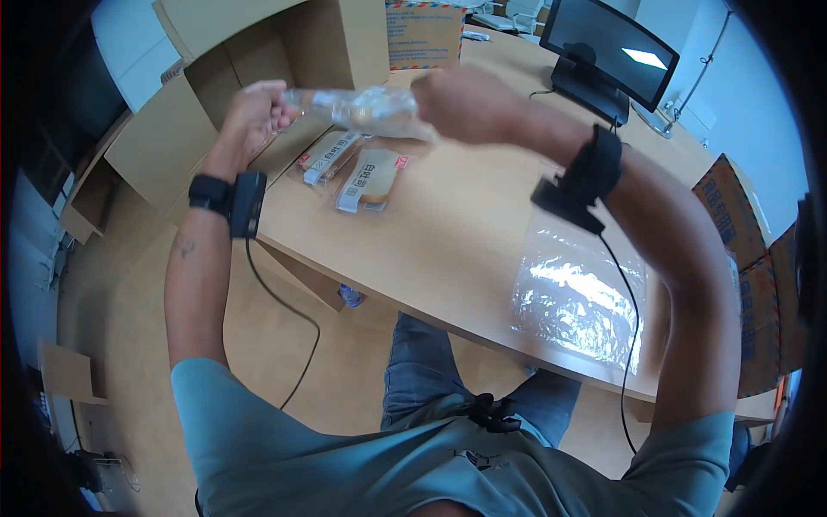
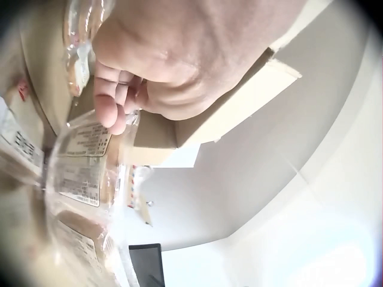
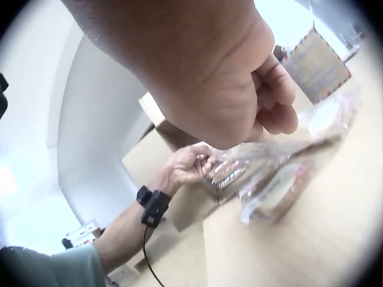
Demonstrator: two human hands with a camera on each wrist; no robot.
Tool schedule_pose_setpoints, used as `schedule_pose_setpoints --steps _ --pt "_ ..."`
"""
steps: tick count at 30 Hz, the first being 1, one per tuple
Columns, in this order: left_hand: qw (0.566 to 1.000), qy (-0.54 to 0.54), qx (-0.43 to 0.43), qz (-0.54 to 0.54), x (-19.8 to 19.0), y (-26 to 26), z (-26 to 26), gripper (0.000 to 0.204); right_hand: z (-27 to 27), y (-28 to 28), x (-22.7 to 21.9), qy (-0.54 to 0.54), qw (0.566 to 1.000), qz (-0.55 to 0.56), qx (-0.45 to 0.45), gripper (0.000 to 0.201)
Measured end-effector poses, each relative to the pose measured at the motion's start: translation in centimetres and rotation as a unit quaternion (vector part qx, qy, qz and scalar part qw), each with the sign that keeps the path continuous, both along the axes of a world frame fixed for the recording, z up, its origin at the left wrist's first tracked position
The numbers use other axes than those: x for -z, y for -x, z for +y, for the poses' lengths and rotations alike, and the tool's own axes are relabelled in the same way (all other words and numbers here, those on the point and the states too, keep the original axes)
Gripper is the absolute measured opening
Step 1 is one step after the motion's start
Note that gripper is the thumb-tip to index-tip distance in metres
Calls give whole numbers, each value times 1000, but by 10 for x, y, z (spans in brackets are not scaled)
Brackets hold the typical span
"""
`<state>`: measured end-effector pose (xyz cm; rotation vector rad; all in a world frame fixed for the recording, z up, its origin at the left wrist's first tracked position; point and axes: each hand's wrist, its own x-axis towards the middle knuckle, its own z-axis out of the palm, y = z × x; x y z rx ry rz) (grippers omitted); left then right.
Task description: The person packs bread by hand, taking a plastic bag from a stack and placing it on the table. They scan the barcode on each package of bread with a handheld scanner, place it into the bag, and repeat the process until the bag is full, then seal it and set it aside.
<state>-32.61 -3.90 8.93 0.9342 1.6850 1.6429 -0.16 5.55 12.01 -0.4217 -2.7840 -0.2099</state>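
Note:
A clear plastic bag [image 1: 370,110] stretches between my two hands above the table, close to the open carton. My left hand [image 1: 257,116] pinches one end of it with curled fingers. At the opposite end, my right hand [image 1: 465,103] grips the plastic, its fingers bent in the right wrist view. Through the film, in the left wrist view, labelled bread packs [image 2: 81,179] show inside the bag. Below it on the table lie two wrapped bread packs, one sliced bread pack [image 1: 372,183] nearer me and another bread pack [image 1: 327,159] to its left.
An open cardboard carton [image 1: 314,52] stands at the table's far left, flaps spread. A flat clear plastic bag [image 1: 577,302] lies near the front edge. Behind are a striped-edge box [image 1: 425,39] and a monitor [image 1: 610,53]. More cardboard [image 1: 758,302] stands at the right.

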Motion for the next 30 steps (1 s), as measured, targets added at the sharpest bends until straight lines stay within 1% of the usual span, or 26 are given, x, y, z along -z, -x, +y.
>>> schedule_pose_setpoints --steps 1,3,4,5,6,7,9,10,12,13,15,16,18,19,20,21,22,23,24,25,27,28,30 --pt "1000 -1 2 0 -12 0 10 29 13 6 -15 -16 1000 -3 15 23" --pt "995 -101 -20 14 -38 -6 30 10 19 7 -47 102 991 -7 88 26" --pt "994 -103 -18 15 -50 -6 37 10 25 7 -58 99 991 -5 90 26" --pt "993 -116 -27 14 -63 -6 43 9 32 6 -68 145 984 57 85 19" --pt "991 -129 -36 13 -74 -7 49 8 38 5 -74 189 972 119 78 24" --pt "991 -132 -38 -3 -83 -4 54 9 43 4 -79 187 972 122 79 24" --pt "989 -142 -30 6 -92 17 74 9 52 1 -83 224 958 169 54 23" --pt "988 -152 -25 13 -94 24 77 10 52 -2 -83 223 958 171 52 23" --pt "987 -154 -42 20 -101 -7 54 7 51 -5 -81 255 943 198 77 23" --pt "986 -153 -55 24 -105 -16 47 6 48 -5 -79 257 943 198 75 23" --pt "985 -156 -67 24 -112 -22 36 7 41 -7 -72 398 886 232 52 20" --pt "984 -159 -77 24 -114 -21 32 9 36 -7 -70 399 886 232 51 20" --pt "985 -153 -73 31 -121 -20 25 9 32 -5 -70 445 865 229 21 17" --pt "986 -150 -64 38 -124 -16 23 11 32 -4 -74 446 865 229 19 17" --pt "986 -150 -65 40 -128 2 26 11 33 -3 -80 341 916 211 37 16" --pt "982 -173 -64 31 -132 20 30 11 35 -2 -83 232 952 190 55 15" --pt "978 -197 -64 22 -135 22 29 12 33 -1 -85 232 952 190 54 15" --pt "978 -198 -65 23 -135 24 28 12 30 1 -87 304 917 256 33 15" --pt "976 -211 -53 21 -135 24 28 13 26 3 -89 373 872 318 11 15" --pt "974 -224 -39 19 -136 21 25 14 25 2 -89 372 872 319 9 15" --pt "972 -229 -49 24 -142 16 18 15 25 -1 -87 409 865 288 -26 17" --pt "970 -233 -60 25 -143 13 14 16 18 -3 -90 408 866 288 -25 17" --pt "969 -240 -58 28 -139 9 2 18 3 -10 -93 431 850 302 -18 19"
